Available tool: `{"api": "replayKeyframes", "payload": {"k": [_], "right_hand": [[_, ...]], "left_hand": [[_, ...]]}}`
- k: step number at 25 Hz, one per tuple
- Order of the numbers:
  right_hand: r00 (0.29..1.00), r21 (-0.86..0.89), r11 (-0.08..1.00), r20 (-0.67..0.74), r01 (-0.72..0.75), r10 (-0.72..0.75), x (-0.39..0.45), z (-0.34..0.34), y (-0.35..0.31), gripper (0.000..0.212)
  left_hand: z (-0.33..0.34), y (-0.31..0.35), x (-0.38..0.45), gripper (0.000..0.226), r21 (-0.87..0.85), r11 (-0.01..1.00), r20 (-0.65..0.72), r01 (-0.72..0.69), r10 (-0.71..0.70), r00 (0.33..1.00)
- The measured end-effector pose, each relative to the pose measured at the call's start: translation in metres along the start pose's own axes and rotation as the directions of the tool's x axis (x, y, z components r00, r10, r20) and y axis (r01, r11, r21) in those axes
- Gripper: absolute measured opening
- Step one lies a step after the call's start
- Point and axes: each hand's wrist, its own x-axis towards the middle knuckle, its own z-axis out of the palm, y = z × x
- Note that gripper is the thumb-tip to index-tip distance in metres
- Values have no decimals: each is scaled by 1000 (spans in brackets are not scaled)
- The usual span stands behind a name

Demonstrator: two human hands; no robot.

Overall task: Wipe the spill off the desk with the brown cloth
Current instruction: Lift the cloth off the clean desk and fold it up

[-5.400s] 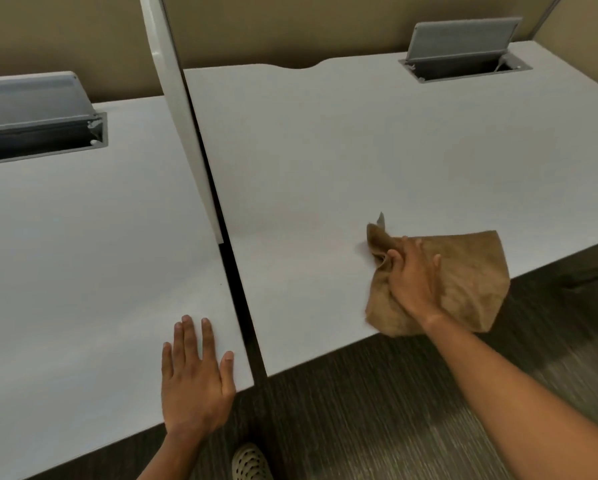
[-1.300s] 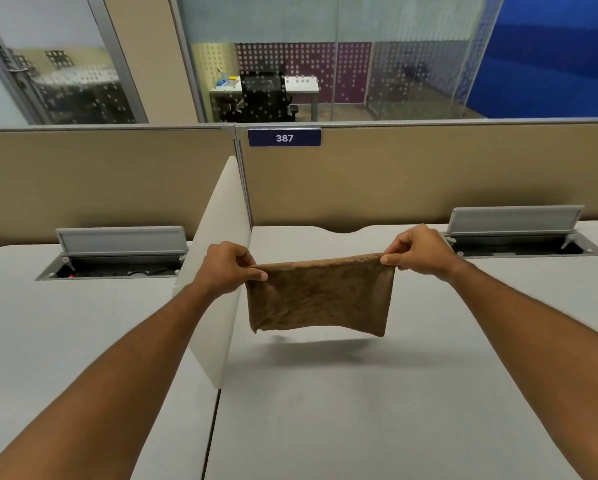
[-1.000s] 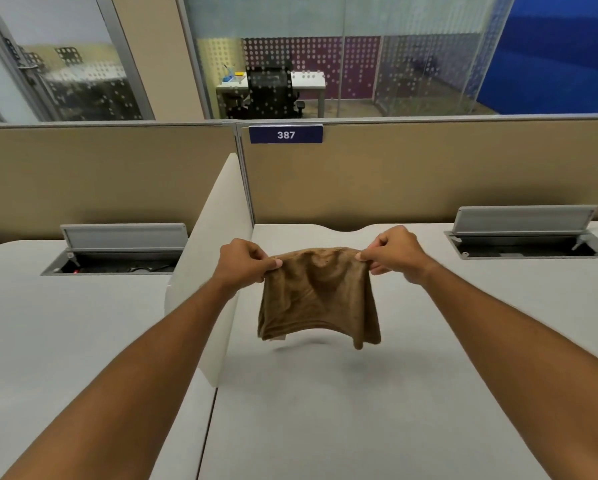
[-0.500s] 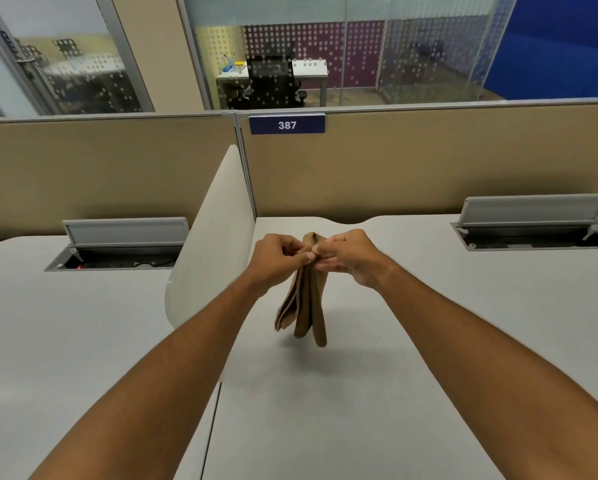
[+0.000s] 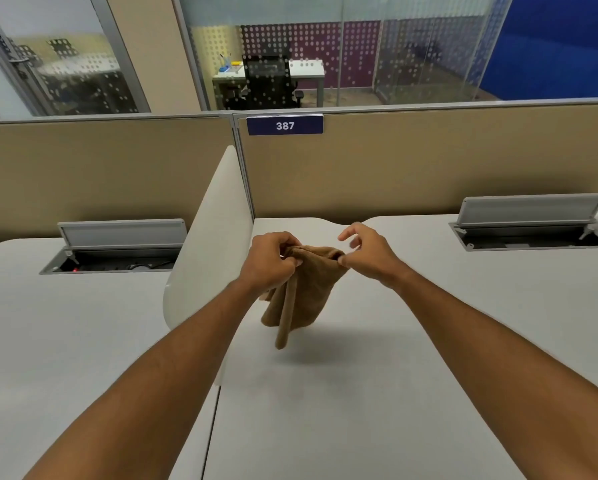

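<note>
We look down on a pale grey counter (image 5: pixel 377 393) in an open office, backed by a tan partition wall (image 5: pixel 429 161) that carries a blue plate (image 5: pixel 285 125) numbered 387. A white divider panel (image 5: pixel 207 244) stands upright between this counter and its neighbour on our left. Each surface has a grey cable hatch propped open near the wall, one on the left (image 5: pixel 120 244) and one on the right (image 5: pixel 533 220). Beyond the wall, dotted glass shows a black office chair (image 5: pixel 269 81) at a white table.

Both our forearms reach forward over the counter, holding the brown cloth (image 5: pixel 301 292) in the air above it, near the divider. Our left hand (image 5: pixel 269 261) is closed in a fist around the gathered top edge. Our right hand (image 5: pixel 366 254) pinches the other end of that top fold between thumb and a finger, its remaining fingers spread loose and lifted. The hands sit close together, the fold spanning the short gap between them. The cloth hangs down in doubled layers, its lowest corner clear of the surface, and casts a soft shadow (image 5: pixel 353 348) on the counter beneath. We see no spill on the visible surface.
</note>
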Motion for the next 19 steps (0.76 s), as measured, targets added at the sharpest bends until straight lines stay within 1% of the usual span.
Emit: {"api": "replayKeyframes", "payload": {"k": [1, 2, 3, 5, 6, 7, 8, 10, 12, 13, 15, 16, 18, 19], "right_hand": [[998, -45, 999, 52, -21, 24, 2, -3, 6, 55], [989, -48, 998, 138, -52, 58, 4, -6, 11, 71], [968, -20, 996, 235, -87, 89, 6, -8, 13, 81], [917, 65, 990, 388, -127, 92, 5, -7, 12, 87], [907, 71, 992, 416, -108, 69, 5, -5, 13, 85], [912, 49, 997, 409, -60, 35, 4, -2, 14, 81], [928, 20, 1000, 373, 0, -7, 5, 2, 15, 74], [964, 12, 994, 242, 110, -110, 4, 10, 16, 54], [976, 61, 983, 128, 171, -178, 6, 10, 13, 30], [976, 84, 980, 108, 180, -188, 7, 9, 11, 22], [974, 100, 979, 129, 176, -188, 10, 6, 5, 17], [970, 97, 980, 155, 176, -190, 12, 6, 3, 17], [958, 59, 981, 213, 183, -191, 15, 8, -3, 20], [951, 30, 981, 242, 189, -191, 16, 10, -5, 21]], "left_hand": [[-3, -2, 1, 15, -12, 1000, 7, 5, -5, 1000], [-6, -3, 1, 15, -26, 1000, 13, 10, -10, 1000], [-9, -5, 1, 14, -46, 999, 11, 20, -19, 1000], [-14, -6, 1, 13, -104, 993, -13, 50, -52, 999], [-16, -7, 2, 13, -135, 988, -25, 68, -72, 997], [-18, -7, 2, 13, -170, 981, -30, 88, -94, 995], [-20, -7, 3, 13, -205, 973, -29, 106, -114, 993], [-24, -9, 3, 14, -246, 960, -23, 136, -146, 989], [-29, -15, 4, 14, -231, 958, -13, 171, -179, 984], [-32, -18, 4, 13, -210, 958, 8, 195, -198, 980], [-35, -23, 3, 16, -124, 967, 71, 223, -216, 974], [-36, -24, 3, 20, -50, 977, 105, 209, -203, 973], [-33, -19, 2, 36, 71, 989, 178, 129, -140, 974], [-29, -14, 3, 47, 95, 992, 210, 83, -101, 973]]}}
